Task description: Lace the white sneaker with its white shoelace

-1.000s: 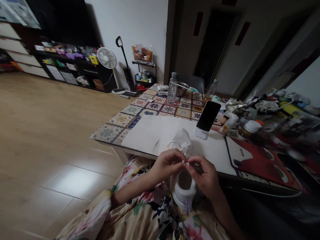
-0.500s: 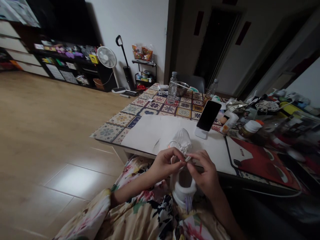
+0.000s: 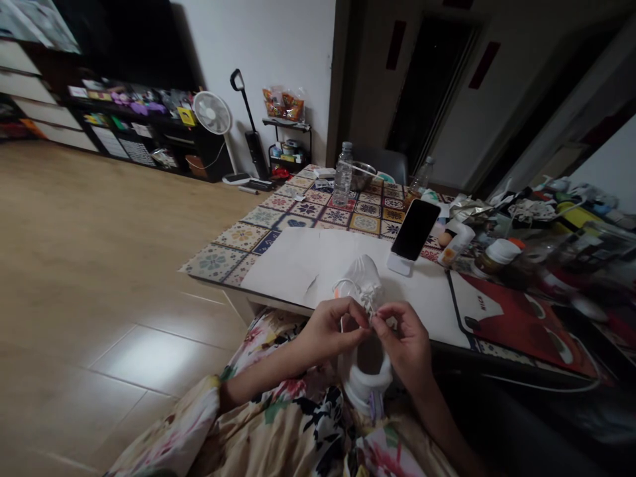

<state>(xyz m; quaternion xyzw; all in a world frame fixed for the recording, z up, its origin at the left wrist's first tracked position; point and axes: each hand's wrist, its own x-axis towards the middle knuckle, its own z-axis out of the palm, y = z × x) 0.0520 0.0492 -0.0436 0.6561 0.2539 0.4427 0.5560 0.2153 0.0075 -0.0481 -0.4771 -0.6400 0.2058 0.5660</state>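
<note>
A white sneaker (image 3: 362, 270) rests between my lap and the table's front edge, its toe pointing away and its dark opening facing me. A lilac tab shows at its heel. White shoelaces (image 3: 368, 298) cross the tongue area. My left hand (image 3: 334, 331) pinches a lace between thumb and forefinger over the shoe's opening. Close beside it, my right hand (image 3: 406, 341) also has thumb and forefinger pressed together on the lace. The fingertips nearly meet, and the exact lace ends are too small to make out.
Beneath the toe lies a large white sheet (image 3: 291, 265) on the patterned tabletop (image 3: 218, 262). A phone on a stand (image 3: 415, 232) is just beyond. A red folder (image 3: 507, 311), a white-capped jar (image 3: 497, 257) and clutter fill the right side. Farther back stands a plastic bottle (image 3: 342, 175).
My right hand has shifted slightly, its fingers curling in more, and the fingertips of both hands are a little farther apart. The sneaker stays in place.
</note>
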